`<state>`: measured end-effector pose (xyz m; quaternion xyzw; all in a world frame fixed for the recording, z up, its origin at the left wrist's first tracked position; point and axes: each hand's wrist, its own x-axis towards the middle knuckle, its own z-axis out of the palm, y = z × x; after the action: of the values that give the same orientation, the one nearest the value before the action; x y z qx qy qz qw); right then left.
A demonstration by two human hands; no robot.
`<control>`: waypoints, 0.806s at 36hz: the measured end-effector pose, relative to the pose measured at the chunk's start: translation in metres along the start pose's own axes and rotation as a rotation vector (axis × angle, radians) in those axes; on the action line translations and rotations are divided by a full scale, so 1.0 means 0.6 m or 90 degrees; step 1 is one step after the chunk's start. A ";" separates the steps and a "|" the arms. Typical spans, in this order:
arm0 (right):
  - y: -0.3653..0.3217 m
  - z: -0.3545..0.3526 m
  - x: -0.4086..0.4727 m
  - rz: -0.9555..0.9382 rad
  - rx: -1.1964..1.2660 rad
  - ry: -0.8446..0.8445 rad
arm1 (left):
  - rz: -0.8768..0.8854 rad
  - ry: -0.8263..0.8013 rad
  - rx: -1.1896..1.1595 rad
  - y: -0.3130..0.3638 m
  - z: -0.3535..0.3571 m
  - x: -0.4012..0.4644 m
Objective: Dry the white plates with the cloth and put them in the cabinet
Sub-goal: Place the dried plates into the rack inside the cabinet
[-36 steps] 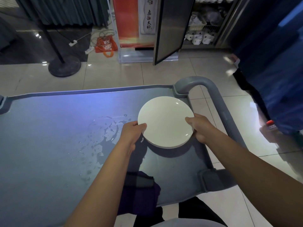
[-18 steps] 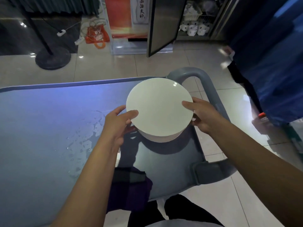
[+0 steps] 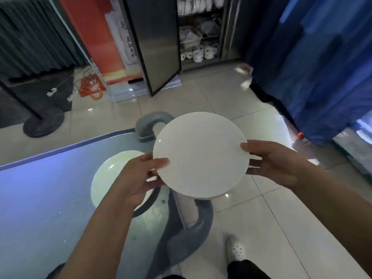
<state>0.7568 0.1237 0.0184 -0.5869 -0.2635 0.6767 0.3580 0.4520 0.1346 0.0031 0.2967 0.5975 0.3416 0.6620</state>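
Observation:
A white plate (image 3: 201, 156) is held level in the air past the cart's right end. My left hand (image 3: 138, 178) grips its left rim with the thumb on top. Its right rim is pinched by my right hand (image 3: 275, 160), thumb over the edge and fingers beneath. A second white plate (image 3: 112, 178) lies on the grey cart top (image 3: 40, 188), partly hidden behind my left hand. The cabinet (image 3: 199, 31) stands ahead with its dark door (image 3: 155, 43) swung open, and white dishes fill its shelves. No cloth is in view.
The cart's grey tubular handle (image 3: 201, 220) curves below the held plate. A blue curtain (image 3: 312, 67) hangs on the right. On the left floor stand a round black stand base (image 3: 43, 122), an orange bag (image 3: 91, 88) and an orange banner (image 3: 96, 37). Tiled floor stretches from cart to cabinet.
Both hands lifted the top plate off the stack and carried it up and to the right, off the cart. Another plate now shows on the cart. The view turned toward the cabinet.

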 end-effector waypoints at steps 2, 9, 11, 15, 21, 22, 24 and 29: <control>-0.014 -0.070 -0.004 0.010 0.012 0.003 | -0.011 -0.012 -0.001 -0.001 0.073 0.008; -0.065 -0.267 0.006 0.020 0.036 0.019 | -0.077 -0.050 -0.017 0.004 0.274 0.052; -0.078 -0.302 0.016 0.025 0.051 0.016 | -0.089 -0.047 -0.021 0.015 0.311 0.069; -0.105 -0.352 0.056 0.020 0.072 0.013 | -0.091 -0.041 -0.013 0.043 0.359 0.115; -0.165 -0.381 0.152 0.034 0.101 0.028 | -0.076 -0.029 -0.004 0.104 0.391 0.209; -0.177 -0.383 0.170 0.038 0.102 0.031 | -0.072 -0.030 -0.005 0.117 0.393 0.228; -0.207 -0.385 0.211 0.046 0.098 0.035 | -0.071 -0.039 -0.008 0.143 0.398 0.273; -0.302 -0.382 0.318 0.042 0.056 0.062 | -0.056 -0.061 -0.011 0.220 0.409 0.400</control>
<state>1.0036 0.3699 0.0042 -0.6111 -0.1964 0.6700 0.3730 0.6956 0.4101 -0.0052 0.2802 0.5745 0.3025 0.7071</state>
